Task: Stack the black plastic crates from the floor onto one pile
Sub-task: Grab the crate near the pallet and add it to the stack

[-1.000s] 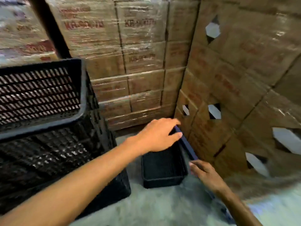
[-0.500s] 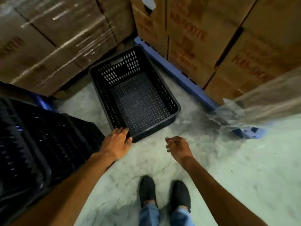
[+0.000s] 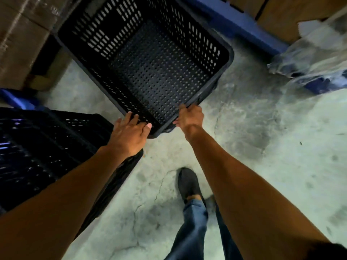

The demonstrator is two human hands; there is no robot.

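Seen from above: both bare hands on the near rim of a black perforated plastic crate at a corner, left hand laid over the edge with fingers hooked inside, right hand closed around the adjoining rim. Crate tilted on the grey concrete floor between shrink-wrapped brown cardboard boxes and a blue plastic pallet, a pile of black plastic crates just beside, at left
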